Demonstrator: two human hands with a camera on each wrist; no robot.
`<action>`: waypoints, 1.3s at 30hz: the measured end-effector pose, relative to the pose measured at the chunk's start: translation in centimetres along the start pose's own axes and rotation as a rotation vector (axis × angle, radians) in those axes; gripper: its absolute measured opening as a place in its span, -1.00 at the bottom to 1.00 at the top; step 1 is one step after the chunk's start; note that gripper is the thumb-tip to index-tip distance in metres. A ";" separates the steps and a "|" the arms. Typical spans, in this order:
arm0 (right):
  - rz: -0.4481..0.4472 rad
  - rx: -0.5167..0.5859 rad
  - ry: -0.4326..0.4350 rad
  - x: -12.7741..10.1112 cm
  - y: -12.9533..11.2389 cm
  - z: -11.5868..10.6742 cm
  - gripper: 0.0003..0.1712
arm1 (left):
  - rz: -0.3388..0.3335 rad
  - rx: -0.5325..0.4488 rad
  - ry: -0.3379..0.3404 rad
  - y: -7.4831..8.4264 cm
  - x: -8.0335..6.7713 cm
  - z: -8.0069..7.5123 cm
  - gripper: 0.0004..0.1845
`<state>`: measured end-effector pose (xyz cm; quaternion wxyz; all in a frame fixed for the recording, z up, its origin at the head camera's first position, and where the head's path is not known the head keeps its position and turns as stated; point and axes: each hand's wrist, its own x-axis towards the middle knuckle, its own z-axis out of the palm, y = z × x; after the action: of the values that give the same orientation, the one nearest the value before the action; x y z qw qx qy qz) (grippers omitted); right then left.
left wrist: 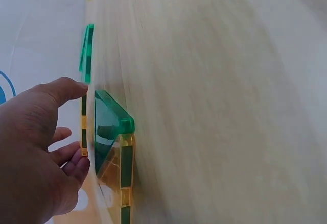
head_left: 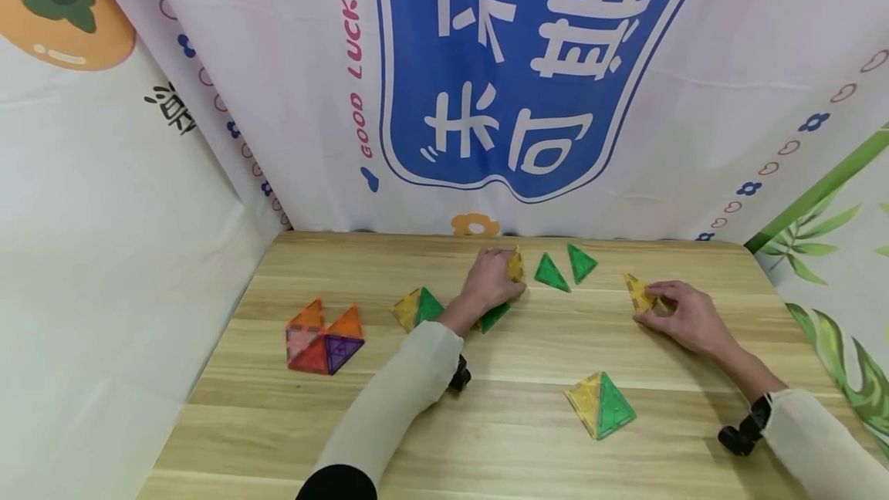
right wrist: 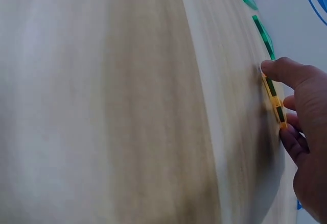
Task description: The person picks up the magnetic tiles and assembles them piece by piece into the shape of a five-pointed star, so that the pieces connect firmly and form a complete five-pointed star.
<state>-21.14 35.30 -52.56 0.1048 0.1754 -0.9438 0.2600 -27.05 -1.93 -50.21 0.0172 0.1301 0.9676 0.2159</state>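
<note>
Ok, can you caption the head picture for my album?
Both hands pinch yellow tiles, with two green tiles between them.

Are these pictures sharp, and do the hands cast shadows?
Head view: fairly crisp, with a soft shadow near the right hand; right wrist view: a blurry dark shadow on the table, its grain soft; left wrist view: grain soft too, the green tile near the left hand clearer.

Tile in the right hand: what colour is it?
The tile is yellow, seen best in the head view.
</note>
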 end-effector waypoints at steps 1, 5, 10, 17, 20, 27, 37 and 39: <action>0.002 -0.001 0.005 -0.1 -0.1 0.0 -0.42 | 0.013 -0.011 0.011 0.0 -0.2 0.0 -0.24; 0.001 0.002 0.031 -0.6 -1.1 0.1 -0.43 | 0.094 -0.069 0.039 0.7 -1.1 -0.2 -0.25; -0.010 0.016 0.064 -1.4 -2.7 0.4 -0.45 | 0.200 -0.085 0.005 2.5 -2.6 0.0 -0.25; -0.018 0.035 0.057 -2.7 -4.5 1.1 -0.46 | 0.307 -0.022 -0.066 5.4 -4.8 1.1 -0.24; -0.011 0.044 0.047 -3.2 -5.1 1.3 -0.44 | 0.350 0.010 -0.095 6.2 -5.4 1.8 -0.24; -0.023 0.046 0.034 -4.2 -6.1 1.8 -0.45 | 0.371 0.048 -0.135 7.6 -6.2 3.2 -0.24; -0.026 0.037 0.048 -4.7 -7.0 2.8 -0.44 | 0.391 0.129 -0.136 8.1 -6.2 4.6 -0.23; -0.029 0.030 0.047 -4.8 -7.1 2.9 -0.44 | 0.398 0.146 -0.140 8.1 -6.2 4.7 -0.23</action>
<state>-14.32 29.40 -53.20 0.1283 0.1843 -0.9344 0.2765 -18.70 5.46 -51.17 0.0318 0.3341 0.9323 0.1348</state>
